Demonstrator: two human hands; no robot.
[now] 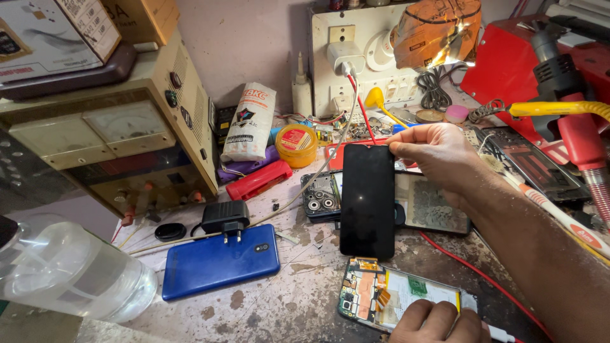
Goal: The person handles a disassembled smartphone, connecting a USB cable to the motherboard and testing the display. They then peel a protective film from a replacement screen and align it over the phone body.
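From my remote view the phone screen [367,200] is glossy black glass, and the blue phone [219,262] looks like smooth plastic. The workbench [298,298] is rough and chipped, and the bottle [70,270], blurred here, seems clear plastic.

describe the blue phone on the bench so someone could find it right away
Start at the big beige meter box on the left of the worn workbench. Just below and in front of it lies the blue phone, back up, with a black plug adapter at its top edge. It is the only closed, solid blue handset there.
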